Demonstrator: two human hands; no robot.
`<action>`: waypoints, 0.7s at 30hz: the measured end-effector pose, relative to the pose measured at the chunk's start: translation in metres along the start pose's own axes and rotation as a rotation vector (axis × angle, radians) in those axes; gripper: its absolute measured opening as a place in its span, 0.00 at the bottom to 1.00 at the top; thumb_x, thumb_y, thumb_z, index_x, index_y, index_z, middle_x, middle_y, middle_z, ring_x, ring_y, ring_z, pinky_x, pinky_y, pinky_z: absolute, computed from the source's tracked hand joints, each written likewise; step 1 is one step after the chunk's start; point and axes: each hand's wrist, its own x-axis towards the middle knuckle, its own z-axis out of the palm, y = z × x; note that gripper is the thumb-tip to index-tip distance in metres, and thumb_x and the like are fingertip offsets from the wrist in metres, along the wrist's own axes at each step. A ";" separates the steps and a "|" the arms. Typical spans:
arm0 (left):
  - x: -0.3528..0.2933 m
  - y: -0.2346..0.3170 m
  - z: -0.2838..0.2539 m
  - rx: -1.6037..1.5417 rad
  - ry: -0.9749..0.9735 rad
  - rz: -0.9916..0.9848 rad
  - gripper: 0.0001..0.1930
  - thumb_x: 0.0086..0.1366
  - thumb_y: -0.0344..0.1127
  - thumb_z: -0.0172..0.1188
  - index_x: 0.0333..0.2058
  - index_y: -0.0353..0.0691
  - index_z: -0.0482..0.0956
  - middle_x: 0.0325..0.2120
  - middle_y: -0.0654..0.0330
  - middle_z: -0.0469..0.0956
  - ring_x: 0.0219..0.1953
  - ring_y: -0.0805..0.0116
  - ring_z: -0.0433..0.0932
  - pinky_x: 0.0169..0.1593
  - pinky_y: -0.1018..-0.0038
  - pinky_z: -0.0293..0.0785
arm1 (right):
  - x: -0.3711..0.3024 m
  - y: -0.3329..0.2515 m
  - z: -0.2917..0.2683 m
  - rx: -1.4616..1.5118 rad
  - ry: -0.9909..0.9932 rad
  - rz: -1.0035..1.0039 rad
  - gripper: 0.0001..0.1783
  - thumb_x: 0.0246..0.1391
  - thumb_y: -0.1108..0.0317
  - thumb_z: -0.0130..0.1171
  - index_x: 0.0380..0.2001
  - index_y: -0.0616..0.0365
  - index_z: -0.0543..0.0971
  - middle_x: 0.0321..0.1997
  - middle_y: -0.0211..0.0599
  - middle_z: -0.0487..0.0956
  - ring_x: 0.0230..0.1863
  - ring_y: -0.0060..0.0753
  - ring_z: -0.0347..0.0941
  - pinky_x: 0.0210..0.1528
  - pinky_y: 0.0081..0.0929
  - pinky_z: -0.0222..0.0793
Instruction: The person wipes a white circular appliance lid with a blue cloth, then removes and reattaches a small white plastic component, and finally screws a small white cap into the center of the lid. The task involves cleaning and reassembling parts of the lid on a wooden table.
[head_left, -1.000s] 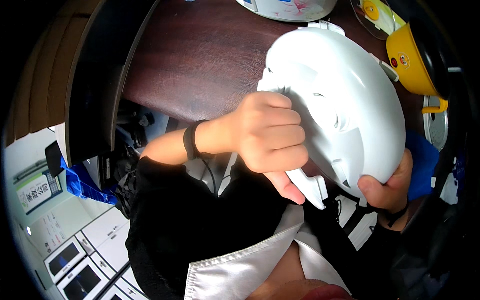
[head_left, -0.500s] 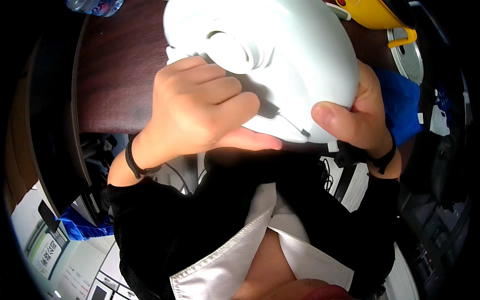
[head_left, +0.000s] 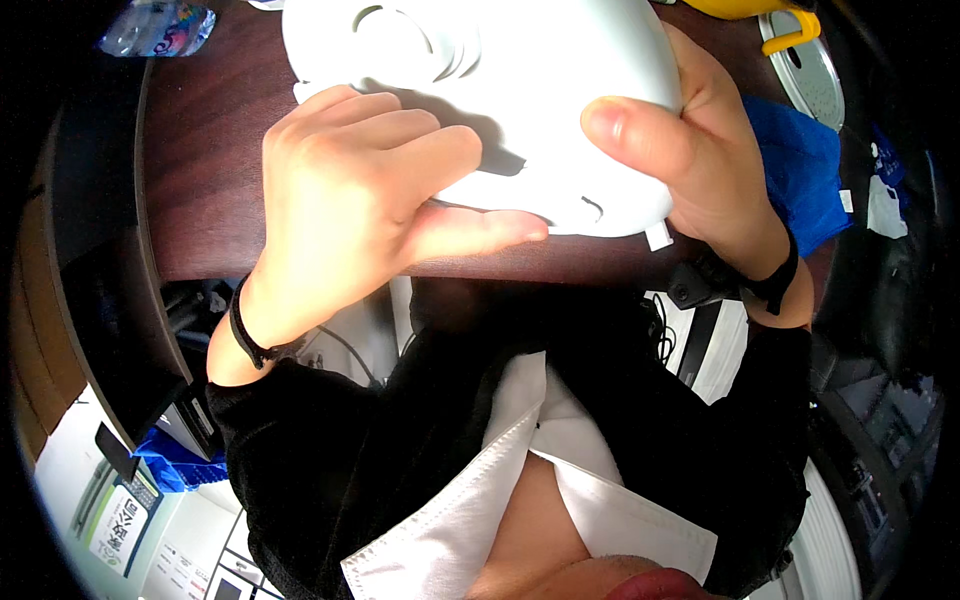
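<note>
A large, smooth white plastic body point(head_left: 560, 90) with rounded sides is between my hands over the table's near side. A raised round part point(head_left: 400, 45) sits in a recess at its left, and a small dark curved piece point(head_left: 593, 208) shows near its near edge. My left hand point(head_left: 350, 190) grips the near left edge, fingers curled over it and thumb stretched along the rim. On the right side, my right hand point(head_left: 700, 150) holds the body with its thumb on top; its other fingers are mostly hidden beneath. A short white tab point(head_left: 660, 237) sticks out below the near right edge.
The dark reddish-brown table point(head_left: 205, 170) carries a clear plastic bottle point(head_left: 160, 28) at far left. To the right are a blue bag point(head_left: 795, 175), a round perforated plate point(head_left: 815, 85) and a yellow handle point(head_left: 792, 35). A black box-like thing point(head_left: 695, 287) is below my right wrist.
Both hands and the white body have shifted left and farther away in the picture. The right thumb has moved up the body, and the thin dark line near the edge now looks shorter and curved.
</note>
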 end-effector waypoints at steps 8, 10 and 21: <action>0.004 0.000 -0.006 -0.131 -0.032 0.087 0.27 0.38 0.56 0.74 0.19 0.37 0.73 0.14 0.62 0.69 0.16 0.63 0.69 0.21 0.72 0.62 | 0.008 -0.005 -0.010 0.322 -0.170 0.071 0.21 0.58 0.68 0.58 0.52 0.64 0.70 0.44 0.36 0.77 0.44 0.23 0.73 0.46 0.22 0.70; 0.007 -0.004 0.000 -0.182 0.073 0.194 0.28 0.45 0.60 0.71 0.13 0.42 0.69 0.10 0.65 0.67 0.11 0.70 0.67 0.17 0.77 0.61 | 0.009 -0.001 -0.013 0.347 -0.188 0.079 0.21 0.58 0.67 0.58 0.52 0.64 0.70 0.45 0.36 0.77 0.45 0.23 0.73 0.46 0.22 0.70; 0.002 -0.002 -0.017 -0.236 0.034 0.110 0.27 0.43 0.58 0.75 0.18 0.38 0.75 0.12 0.64 0.72 0.14 0.70 0.73 0.19 0.77 0.66 | 0.010 0.015 -0.017 0.476 -0.191 0.057 0.14 0.60 0.69 0.57 0.47 0.62 0.72 0.39 0.29 0.78 0.39 0.17 0.73 0.42 0.20 0.71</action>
